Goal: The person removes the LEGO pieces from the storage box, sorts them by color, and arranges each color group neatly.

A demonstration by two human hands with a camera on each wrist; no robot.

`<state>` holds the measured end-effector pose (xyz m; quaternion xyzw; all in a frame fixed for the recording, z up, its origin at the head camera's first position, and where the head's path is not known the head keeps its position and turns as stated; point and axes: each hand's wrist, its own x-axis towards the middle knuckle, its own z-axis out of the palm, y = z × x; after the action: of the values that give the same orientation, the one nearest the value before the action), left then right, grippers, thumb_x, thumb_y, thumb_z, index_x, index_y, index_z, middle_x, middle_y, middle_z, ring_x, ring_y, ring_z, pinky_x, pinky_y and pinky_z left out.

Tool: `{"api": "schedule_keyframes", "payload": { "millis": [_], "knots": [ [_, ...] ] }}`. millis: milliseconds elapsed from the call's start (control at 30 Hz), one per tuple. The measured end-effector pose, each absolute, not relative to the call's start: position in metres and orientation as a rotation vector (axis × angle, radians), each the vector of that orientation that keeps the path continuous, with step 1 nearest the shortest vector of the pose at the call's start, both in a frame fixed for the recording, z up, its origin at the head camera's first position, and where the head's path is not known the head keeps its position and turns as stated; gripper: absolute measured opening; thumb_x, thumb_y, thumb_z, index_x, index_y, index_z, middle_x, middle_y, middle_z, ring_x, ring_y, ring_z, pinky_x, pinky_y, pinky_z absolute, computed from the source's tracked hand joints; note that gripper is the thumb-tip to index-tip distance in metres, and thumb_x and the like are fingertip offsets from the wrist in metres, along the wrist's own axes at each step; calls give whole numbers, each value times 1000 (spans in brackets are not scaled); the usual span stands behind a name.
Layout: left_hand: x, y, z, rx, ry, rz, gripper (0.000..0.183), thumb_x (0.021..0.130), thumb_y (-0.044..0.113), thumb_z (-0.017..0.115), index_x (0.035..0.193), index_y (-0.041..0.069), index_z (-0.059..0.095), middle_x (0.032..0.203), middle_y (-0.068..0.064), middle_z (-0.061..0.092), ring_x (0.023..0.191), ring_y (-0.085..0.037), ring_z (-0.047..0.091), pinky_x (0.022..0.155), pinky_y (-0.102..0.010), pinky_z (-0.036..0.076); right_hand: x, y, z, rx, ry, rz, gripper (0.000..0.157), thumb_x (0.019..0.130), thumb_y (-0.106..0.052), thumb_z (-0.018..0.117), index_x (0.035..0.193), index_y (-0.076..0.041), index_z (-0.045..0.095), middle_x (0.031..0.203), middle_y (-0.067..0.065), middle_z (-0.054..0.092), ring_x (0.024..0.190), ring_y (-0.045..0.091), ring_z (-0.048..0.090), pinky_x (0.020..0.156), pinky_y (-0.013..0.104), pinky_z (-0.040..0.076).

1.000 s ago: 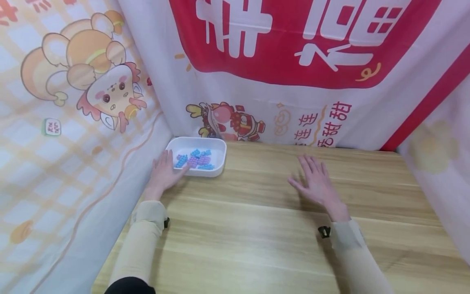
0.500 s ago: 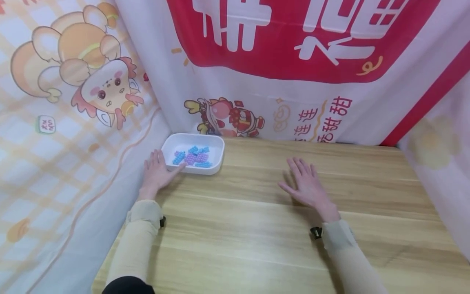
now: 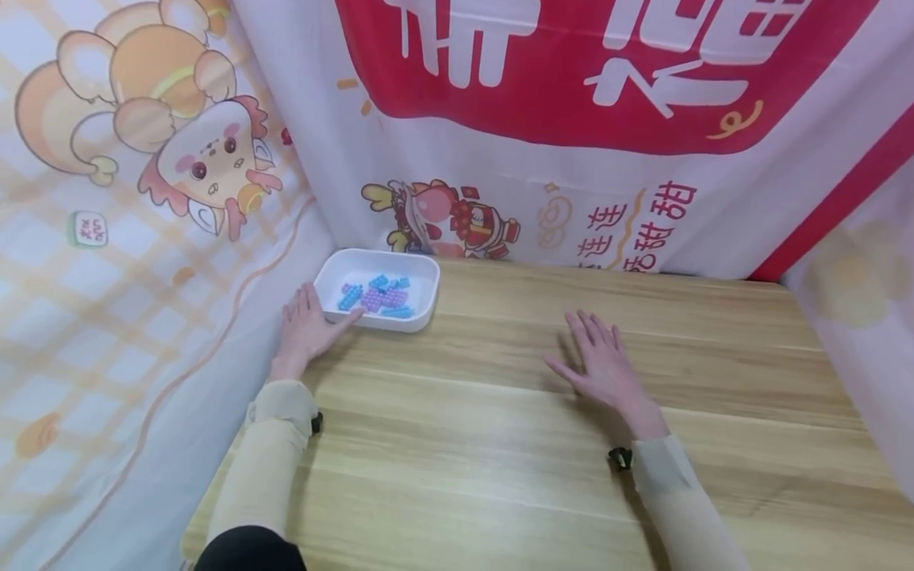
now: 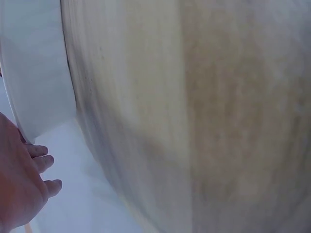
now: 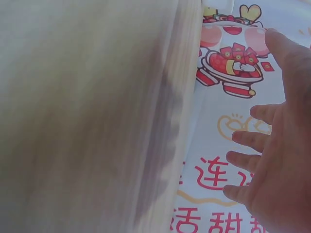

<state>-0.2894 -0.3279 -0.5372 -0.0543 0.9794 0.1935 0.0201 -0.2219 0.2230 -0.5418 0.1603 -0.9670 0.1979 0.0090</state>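
Observation:
A white tray [image 3: 417,324] stands at the back left of the table, with several light blue and purple toy bricks [image 3: 385,297] lying in it. My left hand [image 3: 307,329] is at the tray's near left corner, fingers straight and thumb spread along the front rim. In the left wrist view the fingertips [image 4: 43,162] show right beside the tray's wall [image 4: 39,68]. Out to the right, my right hand [image 3: 603,361] hovers palm down over the wood with fingers spread, holding nothing. The right wrist view shows those fingers [image 5: 250,141] straight and apart.
The wooden table [image 3: 464,444] reaches back to a white cloth [image 3: 528,174] with red print. A second printed cloth [image 3: 143,317] hangs along the left side, close to my left arm. Another cloth [image 3: 857,341] borders the right edge.
My right hand has shifted a little left and my left hand slightly left, away from over the tray. The head view has tilted a little. The bricks lie as before.

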Motion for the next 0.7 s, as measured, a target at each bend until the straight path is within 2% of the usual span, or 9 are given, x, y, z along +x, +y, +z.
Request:
{"api": "schedule_keyframes", "payload": {
  "millis": [167, 433, 700],
  "knots": [
    [-288, -329, -538, -179, 3038, 616, 141, 93, 95, 45, 171, -5, -17, 181, -35, -7, 170, -54, 1, 139, -70, -3, -217, 230, -546, 471, -3036, 629, 102, 106, -67, 58, 178, -13, 11, 183, 27, 17, 170, 50, 16, 138, 75, 5],
    [-286, -325, -536, -177, 3044, 606, 141, 93, 95, 45, 170, -5, -17, 181, -34, -8, 170, -54, 1, 139, -71, -2, -209, 238, -551, 442, -3037, 640, 99, 106, -65, 59, 176, -7, 20, 181, 30, 20, 168, 54, 18, 136, 78, 5],
    [-279, -321, -536, -165, 3052, 582, 141, 93, 97, 41, 170, -7, -16, 180, -35, -9, 170, -55, 1, 139, -72, 0, -204, 240, -551, 407, -3050, 661, 98, 106, -64, 59, 176, -8, 19, 181, 30, 19, 168, 54, 17, 136, 79, 5]
  ]
}}
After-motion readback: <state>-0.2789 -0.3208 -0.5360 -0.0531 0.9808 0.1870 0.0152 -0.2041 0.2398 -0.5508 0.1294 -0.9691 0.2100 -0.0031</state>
